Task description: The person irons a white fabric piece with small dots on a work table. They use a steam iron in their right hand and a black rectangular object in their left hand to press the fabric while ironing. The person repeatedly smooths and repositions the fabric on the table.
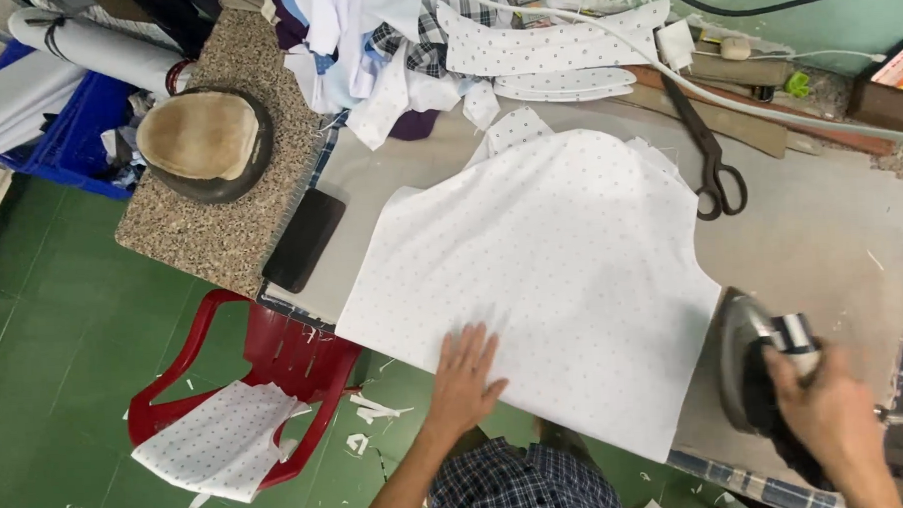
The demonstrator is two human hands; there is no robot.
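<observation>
The left hand lies flat with its fingers spread apart, palm pressed on the near edge of the large white dotted fabric piece, gripping nothing. The right hand has its fingers curled tight around the dark handle of the grey metal clothes iron, which stands just beside the fabric's right edge; whether its sole touches the cloth is hard to tell from this angle.

The fabric lies spread over the grey padded counter, its near edge overhanging the front. Beyond it, black-handled tailor's scissors lie near the fabric's far right corner, and more dotted white cut pieces sit with a heap of mixed cloth at the back. A flat black rectangular pad lies at the counter's left end, beside a speckled stone slab carrying a rounded tan pressing cushion. Below, a red plastic chair on the green floor holds another dotted white piece.
</observation>
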